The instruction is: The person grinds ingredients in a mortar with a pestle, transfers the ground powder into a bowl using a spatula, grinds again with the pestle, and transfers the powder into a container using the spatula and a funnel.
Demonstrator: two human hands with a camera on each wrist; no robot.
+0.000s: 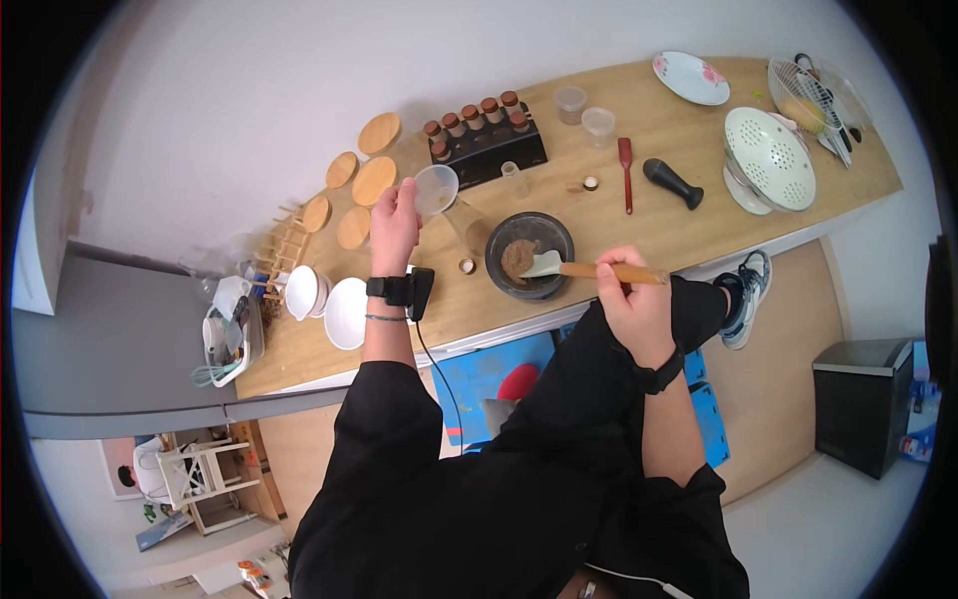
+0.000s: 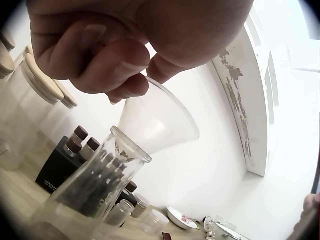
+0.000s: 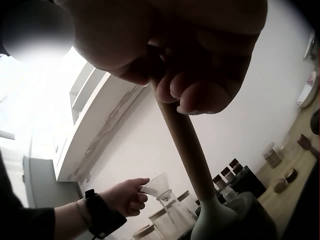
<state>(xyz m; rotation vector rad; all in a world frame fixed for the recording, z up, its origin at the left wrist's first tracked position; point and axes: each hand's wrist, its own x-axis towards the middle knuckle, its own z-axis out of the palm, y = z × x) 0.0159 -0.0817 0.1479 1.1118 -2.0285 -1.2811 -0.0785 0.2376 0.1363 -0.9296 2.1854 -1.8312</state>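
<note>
My left hand (image 1: 395,228) pinches the rim of a clear plastic funnel (image 2: 160,120), whose spout end sits at the mouth of a tall glass bottle (image 2: 95,185). The right hand (image 1: 636,309) grips the wooden handle (image 1: 619,272) of a spatula with a pale head (image 1: 542,264). That head dips into a dark stone mortar (image 1: 562,230), against a heap of brown powder (image 1: 518,258) inside it. In the right wrist view the fingers wrap the handle (image 3: 184,142), and the mortar's inside is hidden.
A black rack (image 1: 494,152) of brown-capped spice jars stands behind the bottle. Wood-lidded jars (image 1: 375,181) and white bowls (image 1: 346,312) are on the left. To the right lie a red spatula (image 1: 627,175), a black pestle (image 1: 674,184) and a white colander (image 1: 768,160).
</note>
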